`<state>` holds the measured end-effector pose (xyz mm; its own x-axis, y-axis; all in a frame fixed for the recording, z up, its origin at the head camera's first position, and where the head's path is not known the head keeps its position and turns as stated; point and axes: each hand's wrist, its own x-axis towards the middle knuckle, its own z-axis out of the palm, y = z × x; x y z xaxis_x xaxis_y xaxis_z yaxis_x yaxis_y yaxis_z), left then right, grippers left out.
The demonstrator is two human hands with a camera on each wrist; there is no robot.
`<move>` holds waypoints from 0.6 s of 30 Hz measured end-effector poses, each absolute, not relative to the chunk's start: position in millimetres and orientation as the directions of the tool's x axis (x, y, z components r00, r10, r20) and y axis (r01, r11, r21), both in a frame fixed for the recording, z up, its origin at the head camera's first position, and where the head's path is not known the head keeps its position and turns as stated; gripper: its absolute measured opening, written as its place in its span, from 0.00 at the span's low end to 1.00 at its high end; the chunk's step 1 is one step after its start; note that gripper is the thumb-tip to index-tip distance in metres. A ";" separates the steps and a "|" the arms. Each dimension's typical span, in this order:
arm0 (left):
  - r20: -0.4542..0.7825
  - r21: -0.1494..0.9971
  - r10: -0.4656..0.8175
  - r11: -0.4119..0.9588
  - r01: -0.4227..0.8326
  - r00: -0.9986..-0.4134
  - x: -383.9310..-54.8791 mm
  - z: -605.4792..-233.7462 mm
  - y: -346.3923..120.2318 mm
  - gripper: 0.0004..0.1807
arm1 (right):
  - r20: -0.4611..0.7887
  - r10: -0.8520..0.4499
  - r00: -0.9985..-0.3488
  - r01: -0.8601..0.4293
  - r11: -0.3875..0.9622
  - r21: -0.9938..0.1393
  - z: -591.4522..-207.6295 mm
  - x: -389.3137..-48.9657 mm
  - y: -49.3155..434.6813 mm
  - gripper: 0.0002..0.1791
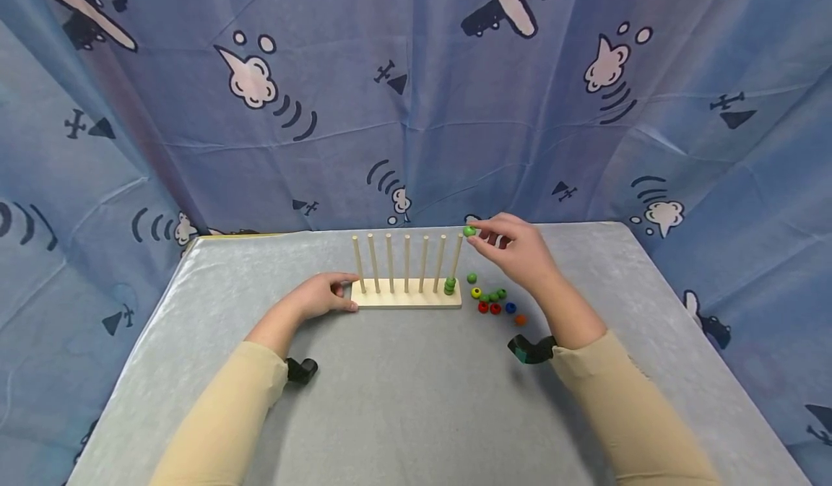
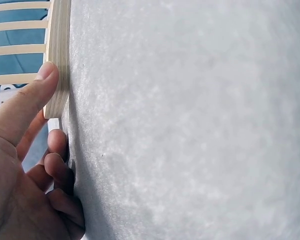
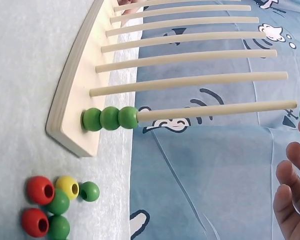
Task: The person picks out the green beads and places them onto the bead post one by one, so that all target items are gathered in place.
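A pale wooden peg board (image 1: 404, 300) stands on the table with several upright pegs in a row. My left hand (image 1: 316, 296) grips its left end, thumb (image 2: 47, 75) on the front edge and fingers partly hidden behind. Up beside the top of the rightmost peg (image 3: 215, 110), my right hand (image 1: 516, 251) pinches a green bead (image 1: 469, 231) between thumb and forefinger. That bead sits just off the peg's tip. Three green beads (image 3: 110, 118) are stacked at the foot of the same peg, and the other pegs are bare.
Loose beads lie right of the board: several green ones (image 1: 471, 278), a yellow bead (image 1: 476, 292), two red beads (image 3: 40, 190), a blue bead (image 1: 510, 307) and an orange bead (image 1: 521, 320). A patterned blue curtain (image 1: 338, 175) hangs behind the grey-covered table (image 1: 403, 399).
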<state>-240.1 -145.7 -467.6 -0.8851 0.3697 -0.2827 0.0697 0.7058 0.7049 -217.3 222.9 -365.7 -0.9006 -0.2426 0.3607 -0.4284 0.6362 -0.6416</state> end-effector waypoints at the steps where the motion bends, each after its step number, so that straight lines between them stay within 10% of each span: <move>1: -0.279 0.705 0.373 0.706 0.075 -0.885 -240.3 -467.9 -145.8 0.36 | 0.361 -0.244 -0.900 -0.429 0.635 -0.642 -366.1 -217.5 221.9 0.16; 18: -0.287 0.700 0.370 0.710 0.071 -0.883 -242.0 -471.0 -146.6 0.36 | 0.292 -0.268 -0.918 -0.396 0.659 -0.639 -369.9 -222.2 213.9 0.16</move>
<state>-242.0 -146.6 -471.0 -0.8834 0.3705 -0.2869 0.0705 0.7104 0.7002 -222.2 213.9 -369.9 -0.9181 -0.2684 0.2918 -0.3959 0.6593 -0.6392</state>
